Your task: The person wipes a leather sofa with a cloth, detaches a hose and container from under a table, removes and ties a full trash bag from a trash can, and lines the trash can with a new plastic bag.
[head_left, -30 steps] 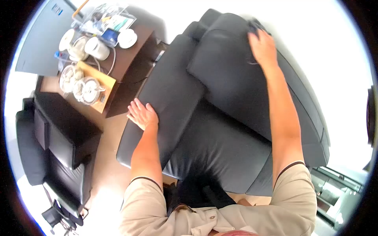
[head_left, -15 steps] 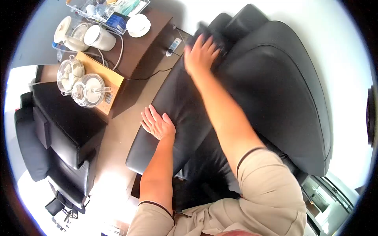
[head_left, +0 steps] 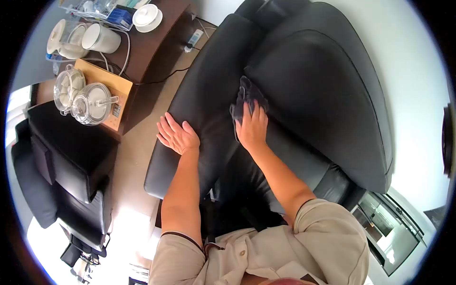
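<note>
A large black leather sofa point(head_left: 209, 80) lies in front of me. My left hand point(head_left: 178, 137) rests with its fingers spread on the sofa's left armrest and holds nothing. Near the inner edge of that armrest, beside the backrest, my right hand point(head_left: 252, 124) presses a dark crumpled cloth point(head_left: 249, 93) against the leather. The fingers lie over the cloth, and part of it sticks out beyond them and to their left.
At the upper left a brown table point(head_left: 156, 28) bears a white canister point(head_left: 101, 38), a lidded white cup point(head_left: 147, 18) and glass teapots point(head_left: 94, 103) on a wooden board. A black armchair point(head_left: 71, 156) stands at the left. A power strip point(head_left: 194, 40) lies behind the table.
My right hand has moved with the cloth from the top of the backrest, across to the armrest's far end, then back toward me. My left hand stays spread on the armrest.
</note>
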Available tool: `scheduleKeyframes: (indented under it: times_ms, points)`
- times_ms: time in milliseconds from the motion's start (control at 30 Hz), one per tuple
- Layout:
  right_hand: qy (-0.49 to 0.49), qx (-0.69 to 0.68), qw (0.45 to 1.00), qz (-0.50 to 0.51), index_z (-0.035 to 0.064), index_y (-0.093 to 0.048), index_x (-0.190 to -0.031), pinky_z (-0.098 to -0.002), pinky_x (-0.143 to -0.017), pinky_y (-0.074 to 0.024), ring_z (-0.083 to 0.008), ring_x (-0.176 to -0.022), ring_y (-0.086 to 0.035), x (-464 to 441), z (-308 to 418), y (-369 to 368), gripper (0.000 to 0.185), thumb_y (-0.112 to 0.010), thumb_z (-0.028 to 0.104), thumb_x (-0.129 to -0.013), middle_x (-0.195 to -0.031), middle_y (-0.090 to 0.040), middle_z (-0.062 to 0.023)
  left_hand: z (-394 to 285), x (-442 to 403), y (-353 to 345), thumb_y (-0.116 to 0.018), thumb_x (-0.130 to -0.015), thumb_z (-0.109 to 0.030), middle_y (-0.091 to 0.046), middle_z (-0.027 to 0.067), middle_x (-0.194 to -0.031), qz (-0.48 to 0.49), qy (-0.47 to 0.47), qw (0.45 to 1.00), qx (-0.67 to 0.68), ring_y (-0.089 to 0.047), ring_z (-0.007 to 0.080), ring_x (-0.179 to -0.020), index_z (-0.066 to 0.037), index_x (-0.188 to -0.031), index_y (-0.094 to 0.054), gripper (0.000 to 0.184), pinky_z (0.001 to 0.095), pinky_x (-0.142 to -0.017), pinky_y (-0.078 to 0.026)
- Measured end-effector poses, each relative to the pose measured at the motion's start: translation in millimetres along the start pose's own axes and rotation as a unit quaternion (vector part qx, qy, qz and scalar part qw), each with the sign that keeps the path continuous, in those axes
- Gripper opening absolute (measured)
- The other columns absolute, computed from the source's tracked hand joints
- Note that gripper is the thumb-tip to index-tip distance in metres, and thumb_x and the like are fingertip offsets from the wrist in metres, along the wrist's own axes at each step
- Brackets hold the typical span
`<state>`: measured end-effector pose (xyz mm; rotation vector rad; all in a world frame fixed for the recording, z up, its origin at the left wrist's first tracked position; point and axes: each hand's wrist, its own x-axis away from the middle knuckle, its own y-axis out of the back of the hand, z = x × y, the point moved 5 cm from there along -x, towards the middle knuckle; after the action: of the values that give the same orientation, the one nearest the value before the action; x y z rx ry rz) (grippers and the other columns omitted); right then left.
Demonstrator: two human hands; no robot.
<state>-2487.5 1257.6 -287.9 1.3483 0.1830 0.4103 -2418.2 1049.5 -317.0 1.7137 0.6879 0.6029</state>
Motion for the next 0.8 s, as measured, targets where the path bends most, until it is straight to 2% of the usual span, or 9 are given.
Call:
scheduleKeyframes:
  times_ms: [100,167,233,367,433,533,667,767,800]
  points:
    - [-0.226,0.010,0.965,-0.135,0.0012,-0.048,-0.112,-0.0499,-0.094,-0.0301,-0.0401,-0.114,-0.037,-62,6,2,0.046,-0.065,0.027,-0.077,-0.120,-0.040,-0.0254,1,1,-4,-0.044,-0.085,-0.028,-0.033,0.0107,-0.140,-0.016,0.003,1.000,-0.019,-0.023,0.0301,-0.133,-0.009,-0.139,-0.029,0.059,0.0489,-0.109,-0.010]
    - [-0.264,0.060,0.939,-0.212,0.0033,-0.051,-0.102,-0.0487,-0.092,-0.0315,-0.0379,-0.108,-0.042,-67,20,0,0.038,-0.064,0.029,-0.077,-0.110,-0.046,-0.0212,-3,2,0,-0.045,-0.085,-0.027,-0.032,0.0103,-0.141,-0.012,0.004,1.000,-0.012,-0.023,0.0301,-0.133,-0.009,-0.139,-0.029,0.059,0.0486,-0.109,-0.010]
    - [-0.219,-0.083,0.972,-0.007,0.0045,-0.055,-0.096,-0.0460,-0.089,-0.0341,-0.0345,-0.105,-0.046,-81,54,4,0.033,-0.062,0.030,-0.076,-0.106,-0.052,-0.0156,-2,4,-4,-0.050,-0.083,-0.027,-0.034,0.0121,-0.139,-0.026,-0.001,1.000,-0.012,-0.023,0.0307,-0.133,-0.008,-0.138,-0.030,0.061,0.0485,-0.109,-0.010]
    - [0.261,-0.116,0.958,-0.043,0.0084,-0.061,-0.103,-0.0411,-0.080,-0.0387,-0.0255,-0.102,-0.050,-96,147,2,0.037,-0.065,0.032,-0.074,-0.111,-0.056,-0.0078,8,3,-11,-0.048,-0.085,-0.036,-0.040,0.0101,-0.136,-0.046,-0.015,0.999,-0.008,-0.030,0.0258,-0.130,-0.009,-0.131,-0.040,0.053,0.0450,-0.107,-0.018]
    - [0.301,-0.141,0.934,-0.132,0.0105,-0.060,-0.111,-0.0394,-0.080,-0.0387,-0.0233,-0.101,-0.049,-104,119,4,0.045,-0.067,0.032,-0.072,-0.115,-0.055,-0.0070,5,9,-5,-0.044,-0.089,-0.033,-0.038,0.0076,-0.139,-0.083,-0.031,0.996,-0.031,-0.030,0.0258,-0.130,-0.012,-0.137,-0.035,0.053,0.0462,-0.106,-0.018]
    - [0.183,-0.043,0.967,-0.169,0.0102,-0.058,-0.113,-0.0371,-0.077,-0.0406,-0.0249,-0.098,-0.048,-80,37,37,0.044,-0.066,0.026,-0.072,-0.112,-0.053,-0.0098,-5,8,3,-0.043,-0.090,-0.028,-0.035,0.0071,-0.141,-0.048,-0.017,0.998,-0.037,-0.026,0.0253,-0.133,-0.012,-0.139,-0.031,0.053,0.0444,-0.109,-0.015]
    - [0.179,0.021,0.982,0.047,0.0068,-0.061,-0.088,-0.0371,-0.061,-0.0471,-0.0244,-0.076,-0.054,-26,-21,60,0.018,-0.059,0.018,-0.074,-0.083,-0.051,-0.0094,-9,10,9,-0.043,-0.090,-0.028,-0.032,0.0070,-0.143,-0.029,0.001,0.999,-0.029,-0.023,0.0251,-0.134,-0.013,-0.140,-0.029,0.054,0.0453,-0.110,-0.014]
    - [0.270,-0.018,0.961,-0.057,0.0145,-0.061,-0.091,-0.0379,-0.060,-0.0450,-0.0250,-0.073,-0.053,-59,-11,230,0.025,-0.065,0.024,-0.069,-0.077,-0.047,-0.0073,-9,5,12,-0.045,-0.088,-0.028,-0.032,0.0079,-0.142,-0.024,0.000,0.999,-0.036,-0.023,0.0254,-0.134,-0.012,-0.140,-0.029,0.056,0.0454,-0.110,-0.012]
    - [0.301,0.033,0.929,-0.211,0.0131,-0.061,-0.092,-0.0410,-0.063,-0.0432,-0.0294,-0.075,-0.051,-104,-19,317,0.024,-0.063,0.025,-0.070,-0.078,-0.047,-0.0100,-5,10,13,-0.045,-0.088,-0.028,-0.032,0.0079,-0.142,-0.021,0.009,0.999,-0.041,-0.023,0.0254,-0.134,-0.012,-0.140,-0.029,0.056,0.0454,-0.110,-0.012]
